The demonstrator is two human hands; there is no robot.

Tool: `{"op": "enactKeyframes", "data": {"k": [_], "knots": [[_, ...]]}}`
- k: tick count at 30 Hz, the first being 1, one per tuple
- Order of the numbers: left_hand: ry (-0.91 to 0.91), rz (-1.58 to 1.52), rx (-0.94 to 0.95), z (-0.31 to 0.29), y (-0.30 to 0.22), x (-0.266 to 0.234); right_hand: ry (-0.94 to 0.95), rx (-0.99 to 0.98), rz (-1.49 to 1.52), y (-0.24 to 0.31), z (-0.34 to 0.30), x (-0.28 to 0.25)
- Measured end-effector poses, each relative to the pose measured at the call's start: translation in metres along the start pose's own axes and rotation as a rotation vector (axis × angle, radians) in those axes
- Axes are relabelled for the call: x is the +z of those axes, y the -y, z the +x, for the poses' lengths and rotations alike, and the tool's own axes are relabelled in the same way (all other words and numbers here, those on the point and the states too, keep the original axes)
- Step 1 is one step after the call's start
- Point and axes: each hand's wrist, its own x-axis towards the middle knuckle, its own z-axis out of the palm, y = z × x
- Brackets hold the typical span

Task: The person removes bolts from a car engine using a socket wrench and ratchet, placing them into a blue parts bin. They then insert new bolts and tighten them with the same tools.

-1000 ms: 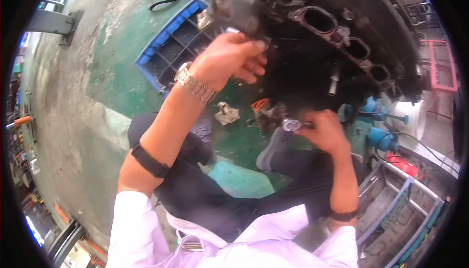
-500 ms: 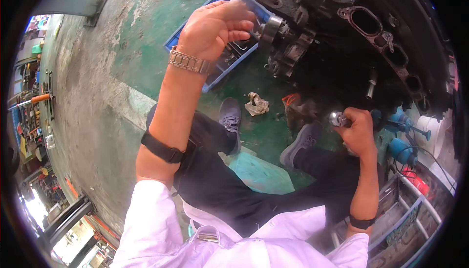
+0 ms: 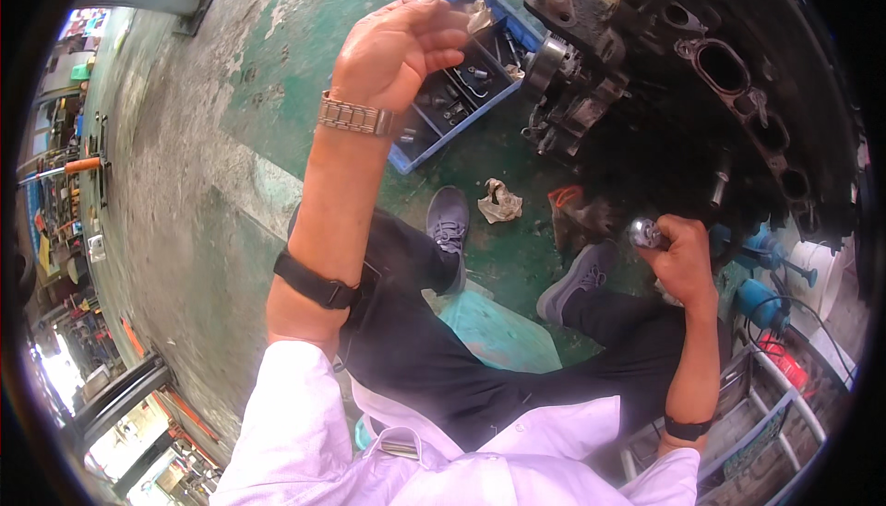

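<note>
The fingers (image 3: 448,40) of our left hand (image 3: 383,56) are loosely curled, their tips standing off the palm, above the far left part of a blue tray (image 3: 461,128). The fingers of our right hand (image 3: 683,252) are clamped round a ratchet wrench (image 3: 644,233); its round head pokes out to their left, and most of its handle is hidden in the grip.

To the left of our left fingers we have a broad stretch of open floor (image 3: 249,119). To their right, past the tray's rim, the dark engine (image 3: 794,54) closes off the room, and it also looms just beyond our right fingers. Between our two hands there is a gap of floor, with a crumpled rag (image 3: 499,202) in it.

The floor is worn, in scuffed green and grey. The wrench head is smooth and shiny, while the engine looks grimy, with metal-rimmed oval openings beyond our right fingers and a round pulley (image 3: 546,65) to the right of our left ones.

Under and beside our left fingers, the tray's compartments hold small dark and silvery metal parts (image 3: 452,105) and a pale crumpled scrap (image 3: 479,15).
</note>
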Motion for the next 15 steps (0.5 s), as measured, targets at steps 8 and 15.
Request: {"op": "enactKeyframes", "data": {"k": [8,15], "knots": [[0.027,-0.010,0.012,0.000,0.000,-0.009,-0.033,-0.043,-0.024,0.002,0.001,0.003],[0.072,-0.071,0.008,0.002,0.000,-0.018,0.015,-0.004,-0.026,0.002,0.003,0.003]]}}
